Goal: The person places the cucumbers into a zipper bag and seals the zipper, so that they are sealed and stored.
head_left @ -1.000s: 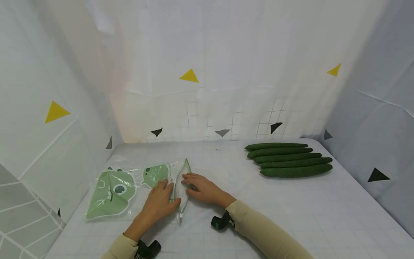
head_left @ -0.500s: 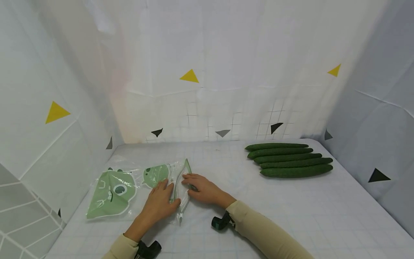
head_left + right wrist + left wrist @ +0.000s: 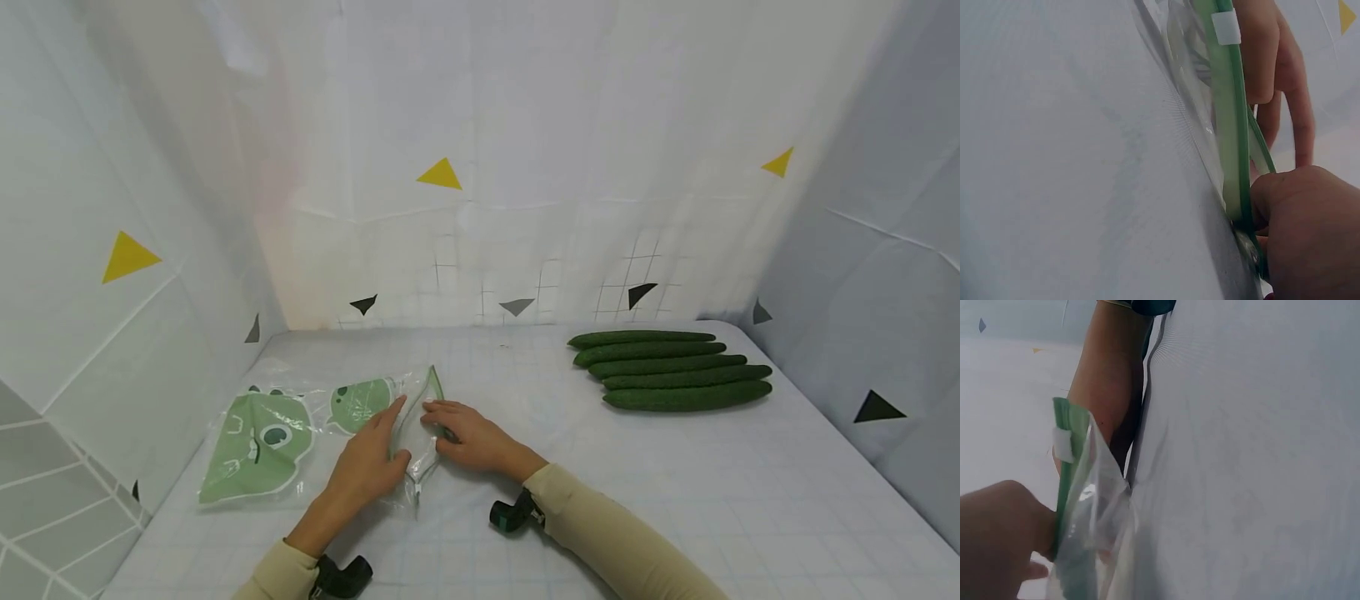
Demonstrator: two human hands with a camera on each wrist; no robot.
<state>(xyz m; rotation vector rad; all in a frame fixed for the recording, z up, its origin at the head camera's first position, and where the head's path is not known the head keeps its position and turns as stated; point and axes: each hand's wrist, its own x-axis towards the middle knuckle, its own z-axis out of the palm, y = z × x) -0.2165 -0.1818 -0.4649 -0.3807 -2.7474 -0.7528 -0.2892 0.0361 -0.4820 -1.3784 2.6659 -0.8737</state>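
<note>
A clear zip bag (image 3: 270, 454) with green cartoon creatures printed on it lies at the left of the table in the head view. Its mouth, edged in green, stands partly apart at the right end. My left hand (image 3: 363, 467) rests on the bag just beside the mouth, fingers fairly straight, index fingertip at the edge. From the other side my right hand (image 3: 476, 440) holds the green edge, fingers reaching over it and thumb nearer me. A white slider (image 3: 1227, 27) sits on the green strip in the right wrist view, with the left fingers hanging behind it.
Several long cucumbers (image 3: 686, 396) lie side by side at the back right of the white table (image 3: 637, 500). Pale sheets (image 3: 570, 150) with yellow, black and grey triangles rise behind and at both sides. Each wrist wears a black camera (image 3: 512, 514).
My left hand has shifted slightly left, its index finger straightening up along the bag's edge. The mouth shows a little wider between the hands. My right hand has hardly moved.
</note>
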